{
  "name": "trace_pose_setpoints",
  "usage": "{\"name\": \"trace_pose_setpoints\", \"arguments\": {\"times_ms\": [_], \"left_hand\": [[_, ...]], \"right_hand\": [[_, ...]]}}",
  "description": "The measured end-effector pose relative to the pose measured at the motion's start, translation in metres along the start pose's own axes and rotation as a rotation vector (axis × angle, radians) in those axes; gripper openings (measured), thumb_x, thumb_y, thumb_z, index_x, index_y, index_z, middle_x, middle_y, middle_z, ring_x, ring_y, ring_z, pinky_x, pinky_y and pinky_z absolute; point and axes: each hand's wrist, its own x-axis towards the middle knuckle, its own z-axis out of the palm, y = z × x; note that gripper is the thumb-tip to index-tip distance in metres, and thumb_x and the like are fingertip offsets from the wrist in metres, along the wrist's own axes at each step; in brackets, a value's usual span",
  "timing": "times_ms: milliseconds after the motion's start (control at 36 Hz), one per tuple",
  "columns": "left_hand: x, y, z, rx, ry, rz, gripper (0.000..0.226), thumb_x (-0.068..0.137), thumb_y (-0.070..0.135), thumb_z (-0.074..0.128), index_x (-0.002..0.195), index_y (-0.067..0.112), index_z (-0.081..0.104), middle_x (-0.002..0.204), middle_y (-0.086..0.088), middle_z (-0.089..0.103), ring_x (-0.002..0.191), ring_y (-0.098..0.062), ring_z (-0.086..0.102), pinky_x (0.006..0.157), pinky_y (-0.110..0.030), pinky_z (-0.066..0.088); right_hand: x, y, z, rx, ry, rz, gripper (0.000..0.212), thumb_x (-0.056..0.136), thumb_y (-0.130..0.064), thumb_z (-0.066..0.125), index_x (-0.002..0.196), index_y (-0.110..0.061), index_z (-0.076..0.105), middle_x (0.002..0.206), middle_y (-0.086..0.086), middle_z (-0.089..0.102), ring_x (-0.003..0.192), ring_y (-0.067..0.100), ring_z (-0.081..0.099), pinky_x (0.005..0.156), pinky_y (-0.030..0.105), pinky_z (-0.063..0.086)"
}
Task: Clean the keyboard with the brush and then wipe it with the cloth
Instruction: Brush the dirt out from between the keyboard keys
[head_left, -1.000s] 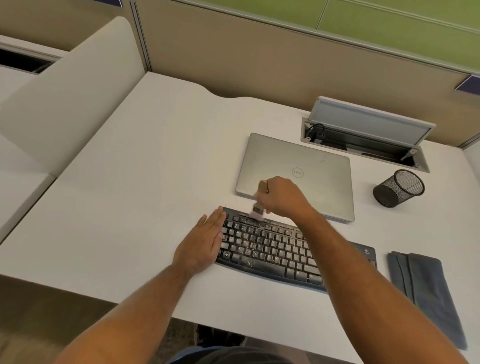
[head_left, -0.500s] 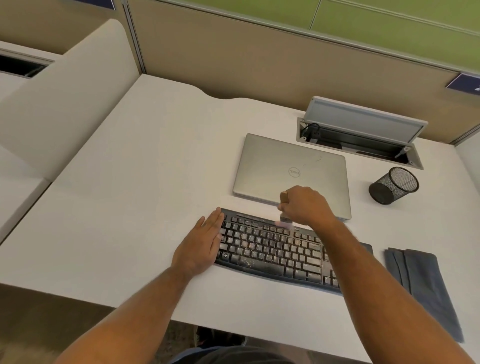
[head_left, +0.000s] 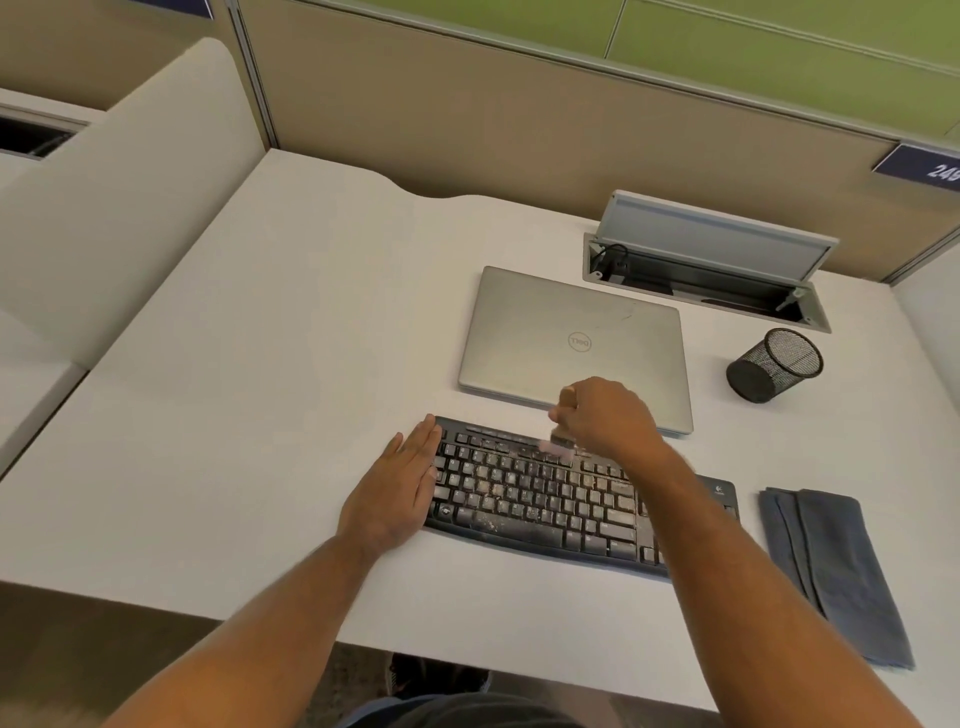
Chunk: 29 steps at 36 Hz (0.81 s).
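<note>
A black keyboard (head_left: 540, 493) speckled with crumbs and dust lies on the white desk (head_left: 260, 415) near its front edge. My left hand (head_left: 397, 480) rests flat with fingers together against the keyboard's left end. My right hand (head_left: 605, 415) is closed around a small brush (head_left: 558, 441); its wooden handle sticks up out of the fist and its pale bristles, blurred, touch the keyboard's top rows. A folded blue-grey cloth (head_left: 836, 566) lies on the desk to the right of the keyboard, apart from both hands.
A shut silver laptop (head_left: 571, 338) lies right behind the keyboard. A black mesh pen cup (head_left: 774, 366) stands to its right. An open cable hatch (head_left: 711, 280) sits at the back by the partition. A white divider (head_left: 119, 197) borders the desk's left side.
My right hand swept the brush along the keyboard's top rows from the left end toward the middle. My left hand stayed at the keyboard's left end.
</note>
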Motion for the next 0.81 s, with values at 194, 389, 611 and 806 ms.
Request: {"name": "trace_pose_setpoints", "arguments": {"times_ms": [194, 389, 611, 806], "left_hand": [[0.001, -0.001, 0.002, 0.002, 0.001, -0.004, 0.061, 0.102, 0.037, 0.014, 0.161, 0.019, 0.013, 0.168, 0.009, 0.004, 0.152, 0.006, -0.002, 0.124, -0.021, -0.003], [0.002, -0.002, 0.002, -0.011, 0.019, 0.013, 0.06, 0.103, 0.033, 0.018, 0.161, 0.016, 0.018, 0.168, 0.007, 0.01, 0.153, 0.001, 0.006, 0.125, -0.024, 0.002], [0.001, -0.002, 0.002, -0.006, 0.015, 0.01, 0.061, 0.103, 0.034, 0.016, 0.161, 0.016, 0.017, 0.169, 0.007, 0.009, 0.153, 0.001, 0.005, 0.126, -0.027, 0.003], [0.0, -0.002, 0.001, -0.007, 0.023, 0.009, 0.061, 0.103, 0.035, 0.016, 0.161, 0.016, 0.018, 0.168, 0.007, 0.009, 0.153, 0.001, 0.007, 0.126, -0.027, 0.004]], "right_hand": [[-0.006, -0.01, 0.007, 0.368, -0.058, -0.114, 0.015, 0.102, -0.031, 0.065, 0.106, -0.022, 0.076, 0.089, -0.01, 0.073, 0.085, 0.011, 0.069, 0.078, 0.031, 0.055], [-0.002, -0.001, 0.014, 0.179, 0.189, 0.025, 0.031, 0.104, -0.034, 0.055, 0.089, -0.013, 0.072, 0.079, 0.0, 0.071, 0.075, 0.019, 0.067, 0.069, 0.032, 0.05], [-0.01, -0.019, 0.033, 0.482, 0.18, 0.083, 0.024, 0.101, -0.023, 0.056, 0.084, -0.012, 0.069, 0.076, 0.005, 0.074, 0.074, 0.024, 0.075, 0.072, 0.045, 0.064], [-0.008, -0.028, 0.032, 0.417, 0.239, 0.066, 0.028, 0.102, -0.021, 0.052, 0.079, -0.012, 0.064, 0.066, -0.002, 0.063, 0.058, 0.012, 0.058, 0.053, 0.026, 0.041]]}}
